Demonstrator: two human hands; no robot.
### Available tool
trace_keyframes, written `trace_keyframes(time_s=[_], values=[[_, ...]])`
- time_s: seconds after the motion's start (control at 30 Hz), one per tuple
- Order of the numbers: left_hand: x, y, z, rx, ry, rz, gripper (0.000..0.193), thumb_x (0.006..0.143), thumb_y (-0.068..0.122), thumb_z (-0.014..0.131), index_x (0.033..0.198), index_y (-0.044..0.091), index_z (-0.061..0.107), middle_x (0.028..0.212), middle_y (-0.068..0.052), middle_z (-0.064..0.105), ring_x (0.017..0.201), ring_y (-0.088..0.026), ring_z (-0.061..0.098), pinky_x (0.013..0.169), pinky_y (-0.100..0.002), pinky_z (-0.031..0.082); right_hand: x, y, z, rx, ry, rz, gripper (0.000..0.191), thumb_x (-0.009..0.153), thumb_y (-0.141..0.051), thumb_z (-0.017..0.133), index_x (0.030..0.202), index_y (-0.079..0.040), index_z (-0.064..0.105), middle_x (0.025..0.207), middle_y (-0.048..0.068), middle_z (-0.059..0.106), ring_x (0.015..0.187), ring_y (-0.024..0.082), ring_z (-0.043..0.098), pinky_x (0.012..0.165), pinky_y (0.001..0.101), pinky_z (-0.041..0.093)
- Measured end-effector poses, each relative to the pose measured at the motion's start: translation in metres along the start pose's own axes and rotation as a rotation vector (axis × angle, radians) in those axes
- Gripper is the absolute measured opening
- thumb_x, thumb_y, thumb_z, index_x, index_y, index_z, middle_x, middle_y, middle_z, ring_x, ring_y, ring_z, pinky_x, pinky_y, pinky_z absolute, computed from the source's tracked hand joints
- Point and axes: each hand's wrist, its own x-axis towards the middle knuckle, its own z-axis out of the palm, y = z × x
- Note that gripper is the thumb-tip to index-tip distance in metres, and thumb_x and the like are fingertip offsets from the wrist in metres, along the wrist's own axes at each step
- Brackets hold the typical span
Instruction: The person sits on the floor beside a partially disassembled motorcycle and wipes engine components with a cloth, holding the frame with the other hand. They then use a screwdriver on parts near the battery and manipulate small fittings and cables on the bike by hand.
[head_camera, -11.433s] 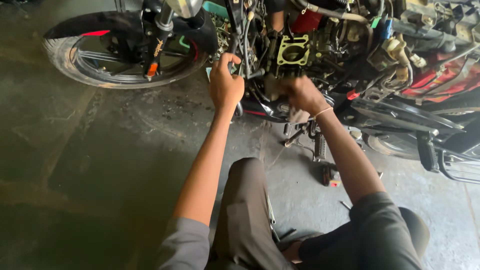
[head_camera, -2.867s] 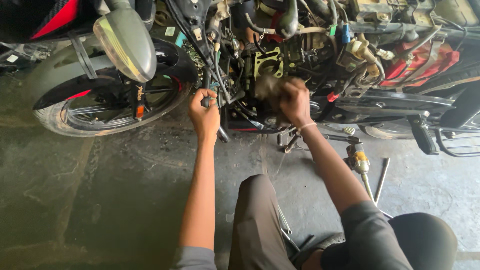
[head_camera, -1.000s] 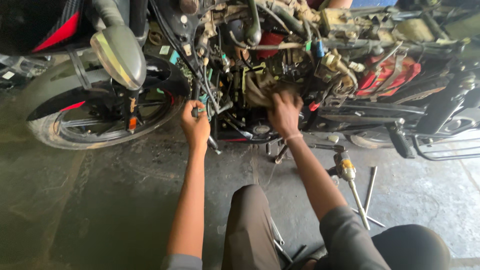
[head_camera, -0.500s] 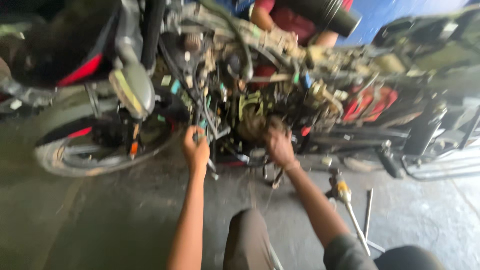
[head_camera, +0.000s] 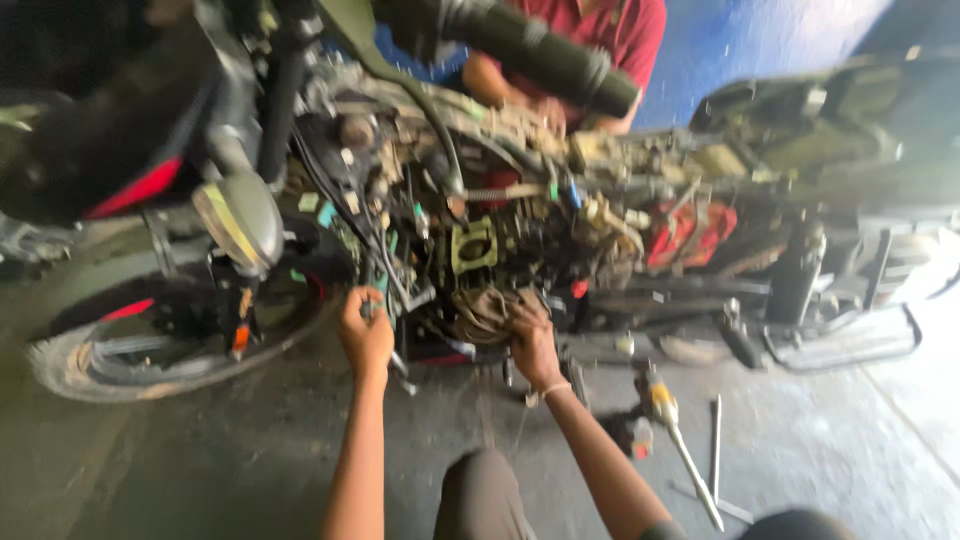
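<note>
A front wheel (head_camera: 150, 350) stands at the left of the stripped motorcycle. The left hand (head_camera: 366, 338) is closed around a small tool by the frame. The right hand (head_camera: 532, 340) presses a rag (head_camera: 483, 310) against the engine (head_camera: 474, 245), fingers curled over it. A screwdriver (head_camera: 680, 450) lies on the floor further right. Another person in red (head_camera: 610, 30) stands behind.

Stained grey concrete floor (head_camera: 170, 440) lies below, brighter at the right, with what seems a blue wall (head_camera: 760, 40) behind.

Tools (head_camera: 690, 470) on floor (head_camera: 200, 450), right of hands (head_camera: 450, 340)
</note>
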Motion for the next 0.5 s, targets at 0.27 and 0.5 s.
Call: trace_keyframes(time_s=[0.27,0.5], values=[[-0.008,-0.021,0.008,-0.089,-0.048,-0.154,0.021,0.087,-0.009,0.053,0.098,0.006,0.062,0.095,-0.007,0.063,0.085,-0.022,0.057,0.077,-0.032,0.046,-0.052,0.038,-0.086,-0.256,0.623,0.48,0.012,0.094,-0.001,0.061,0.104,-0.002,0.068,0.115,0.014,0.068,0.112,0.025,0.062,0.1,0.0377,0.044],[-0.008,-0.022,0.015,-0.054,-0.022,-0.115,0.022,0.088,-0.009,0.053,0.1,0.005,0.064,0.093,-0.002,0.063,0.083,-0.014,0.056,0.078,-0.028,0.046,-0.023,0.084,-0.18,0.097,0.994,0.262,0.022,0.106,0.001,0.064,0.128,0.0,0.066,0.122,0.014,0.064,0.112,0.023,0.061,0.096,0.0419,0.051]])
